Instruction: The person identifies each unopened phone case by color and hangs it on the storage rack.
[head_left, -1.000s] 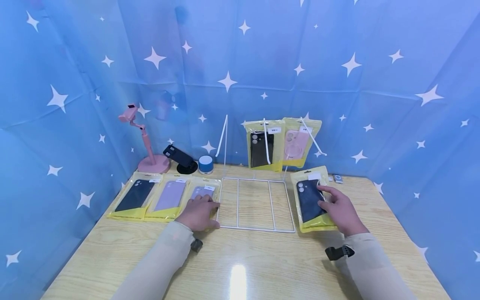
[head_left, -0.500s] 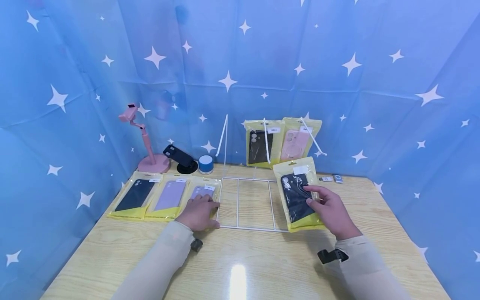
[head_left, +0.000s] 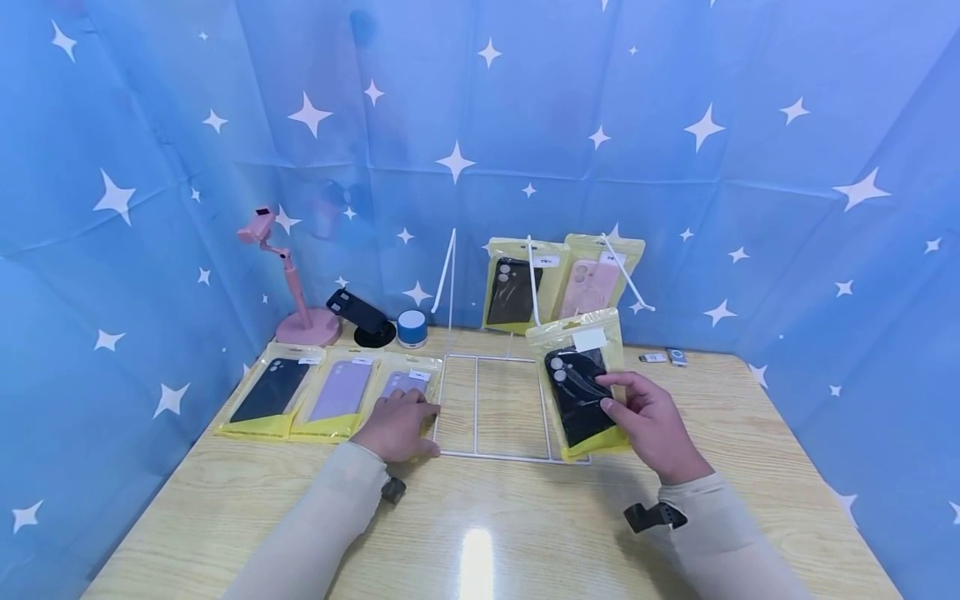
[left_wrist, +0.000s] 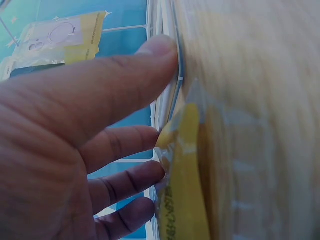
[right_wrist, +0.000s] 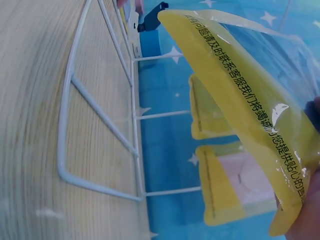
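My right hand (head_left: 656, 425) pinches the right edge of a yellow-edged clear bag with a black phone case (head_left: 573, 400) inside, holding it tilted above the right part of a white wire rack (head_left: 476, 408). In the right wrist view the bag's yellow bottom strip (right_wrist: 240, 95) shows close up. My left hand (head_left: 396, 425) rests on a bagged purple phone case (head_left: 405, 382), beside the rack's left edge. The left wrist view shows its fingers loosely bent, fingertips at the yellow bag edge (left_wrist: 182, 185), thumb near the rack's wire.
From the rack's hooks hang a bagged dark phone case (head_left: 513, 292) and a bagged pink one (head_left: 588, 283). The left hook (head_left: 444, 275) bears nothing. Two more bagged cases (head_left: 270, 392) lie left. Behind stand a pink stand (head_left: 307, 325), a black phone holder (head_left: 360, 312) and a blue cylinder (head_left: 411, 328).
My right hand has lifted the bagged black phone case and moved it left, from beside the rack to over its right part. The hanging bags have shifted slightly. My left hand has stayed put.
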